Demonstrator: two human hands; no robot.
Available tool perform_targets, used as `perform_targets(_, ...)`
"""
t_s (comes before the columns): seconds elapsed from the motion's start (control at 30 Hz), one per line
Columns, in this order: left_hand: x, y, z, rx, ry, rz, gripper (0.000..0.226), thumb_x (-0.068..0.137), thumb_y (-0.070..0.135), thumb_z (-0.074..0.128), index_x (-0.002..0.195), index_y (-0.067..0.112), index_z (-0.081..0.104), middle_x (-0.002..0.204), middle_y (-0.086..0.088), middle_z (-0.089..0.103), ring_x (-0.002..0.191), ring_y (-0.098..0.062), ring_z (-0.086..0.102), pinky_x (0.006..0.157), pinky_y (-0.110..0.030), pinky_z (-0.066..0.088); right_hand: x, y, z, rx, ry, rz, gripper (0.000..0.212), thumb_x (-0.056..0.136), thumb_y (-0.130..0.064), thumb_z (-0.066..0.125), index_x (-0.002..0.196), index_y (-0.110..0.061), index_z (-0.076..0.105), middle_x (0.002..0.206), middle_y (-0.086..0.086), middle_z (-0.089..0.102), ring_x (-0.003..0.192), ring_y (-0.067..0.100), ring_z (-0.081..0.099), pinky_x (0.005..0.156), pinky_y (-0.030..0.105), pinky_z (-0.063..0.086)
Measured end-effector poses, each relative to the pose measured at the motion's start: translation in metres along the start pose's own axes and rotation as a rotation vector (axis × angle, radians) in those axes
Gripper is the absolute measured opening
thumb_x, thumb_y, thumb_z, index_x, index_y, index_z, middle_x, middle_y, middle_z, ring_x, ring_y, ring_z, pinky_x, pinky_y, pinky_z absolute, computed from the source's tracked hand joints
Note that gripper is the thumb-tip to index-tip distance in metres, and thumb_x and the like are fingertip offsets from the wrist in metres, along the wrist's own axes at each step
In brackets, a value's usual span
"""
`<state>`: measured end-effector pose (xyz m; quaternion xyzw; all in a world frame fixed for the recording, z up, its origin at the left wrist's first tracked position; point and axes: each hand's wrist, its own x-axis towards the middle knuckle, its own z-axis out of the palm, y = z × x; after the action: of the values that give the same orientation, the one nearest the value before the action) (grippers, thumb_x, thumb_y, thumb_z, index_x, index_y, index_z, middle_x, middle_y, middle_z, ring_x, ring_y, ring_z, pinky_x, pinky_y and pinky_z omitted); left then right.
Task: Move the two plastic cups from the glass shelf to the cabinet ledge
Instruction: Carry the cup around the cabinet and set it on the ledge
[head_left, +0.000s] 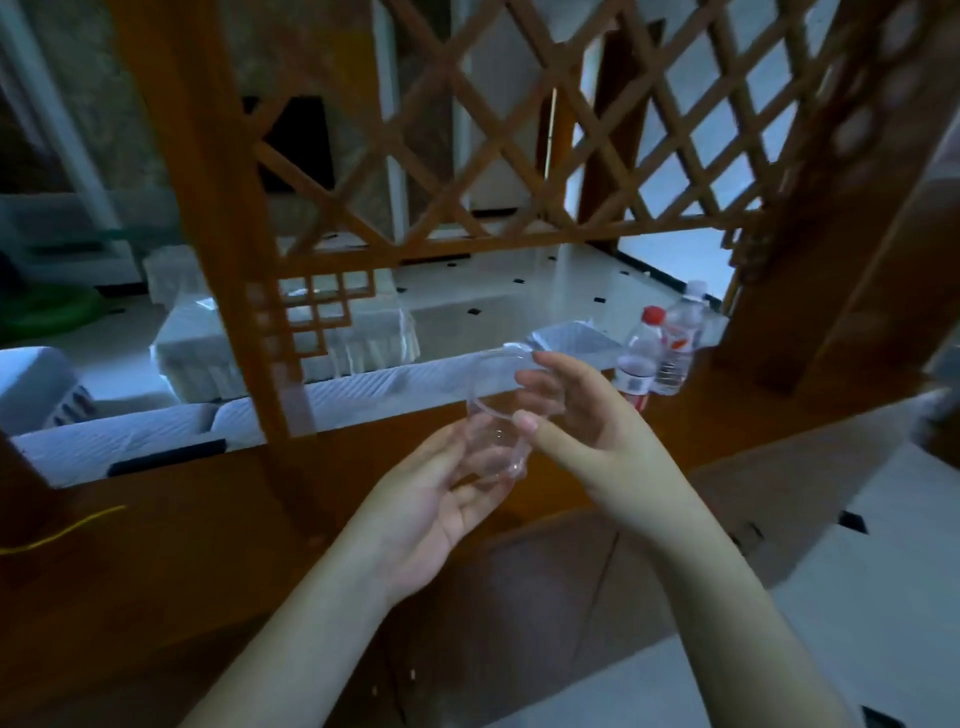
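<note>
Clear plastic cup (493, 421) tilted, mouth up-left, base down-right, just left of water bottles (657, 358). Left hand (441, 499) cradles base w/ loose fingers; right hand (576, 410) pinches rim.

Your single head camera looks forward and down from close range, so your forearms enter from the bottom edge and meet mid-frame. The wooden lattice (519, 130) fills the upper half, the cabinet ledge (727, 415) crosses the middle, and wide-angle distortion bends the edges.

- No text is showing clearly enough to read anywhere.
- Labels are wrapping the two water bottles (657, 353) on the cabinet ledge (727, 415), but their print is blurring out.
</note>
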<state>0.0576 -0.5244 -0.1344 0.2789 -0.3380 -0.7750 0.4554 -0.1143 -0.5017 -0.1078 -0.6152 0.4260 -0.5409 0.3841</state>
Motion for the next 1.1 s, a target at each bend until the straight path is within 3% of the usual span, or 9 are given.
perform_targets(0.13, 0.021, -0.046, 0.049, -0.002, 0.011, -0.057, 0.048, 0.084, 0.021, 0.065, 0.128, 0.001, 0.06, 0.132, -0.025, 0.06, 0.107, -0.031, 0.063, 0.094, -0.036, 0.053, -0.028, 0.007, -0.064, -0.024, 0.065, 0.021, 0.065, 0.079, -0.029, 0.074, 0.136, -0.019, 0.047, 0.126, -0.003, 0.062, 0.117, 0.007, 0.058, 0.095, 0.024, 0.048)
perform_targets(0.3, 0.042, -0.097, 0.104, 0.045, -0.026, -0.121, 0.039, 0.087, 0.023, 0.063, 0.121, 0.004, 0.066, 0.13, -0.023, 0.063, 0.118, -0.035, 0.06, 0.087, -0.031, 0.055, -0.061, 0.016, -0.136, -0.063, 0.124, 0.053, 0.067, 0.077, -0.035, 0.075, 0.136, -0.023, 0.047, 0.129, -0.004, 0.061, 0.12, 0.008, 0.056, 0.097, 0.03, 0.048)
perform_targets(0.43, 0.059, -0.131, 0.14, 0.132, -0.056, -0.18, 0.03, 0.091, 0.024, 0.061, 0.116, 0.01, 0.071, 0.123, -0.018, 0.069, 0.121, -0.033, 0.06, 0.078, -0.028, 0.058, -0.087, 0.023, -0.183, -0.074, 0.199, 0.068, 0.067, 0.077, -0.04, 0.075, 0.136, -0.027, 0.046, 0.124, -0.016, 0.062, 0.117, 0.002, 0.056, 0.091, 0.018, 0.047)
perform_targets(0.73, 0.11, -0.188, 0.208, 0.246, -0.17, -0.272, 0.03, 0.099, 0.022, 0.051, 0.12, 0.008, 0.066, 0.116, -0.016, 0.072, 0.111, -0.032, 0.067, 0.068, -0.024, 0.057, -0.12, 0.041, -0.263, -0.096, 0.417, 0.124, 0.077, 0.073, -0.049, 0.076, 0.138, -0.029, 0.042, 0.129, -0.011, 0.059, 0.119, 0.004, 0.056, 0.101, 0.032, 0.047)
perform_targets(0.9, 0.154, -0.219, 0.232, 0.226, -0.201, -0.32, 0.025, 0.097, 0.02, 0.053, 0.113, 0.008, 0.069, 0.11, -0.013, 0.075, 0.098, -0.025, 0.073, 0.066, -0.026, 0.058, -0.118, 0.058, -0.302, -0.138, 0.504, 0.171, 0.069, 0.076, -0.044, 0.076, 0.135, -0.033, 0.043, 0.13, -0.013, 0.058, 0.119, 0.003, 0.055, 0.099, 0.026, 0.047)
perform_targets(1.1, 0.222, -0.238, 0.247, 0.192, -0.249, -0.381, 0.027, 0.095, 0.021, 0.057, 0.118, 0.009, 0.066, 0.111, -0.013, 0.075, 0.101, -0.028, 0.072, 0.074, -0.034, 0.06, -0.087, 0.079, -0.337, -0.18, 0.57, 0.192, 0.065, 0.079, -0.035, 0.076, 0.135, -0.031, 0.045, 0.127, -0.015, 0.059, 0.118, 0.003, 0.056, 0.095, 0.023, 0.048)
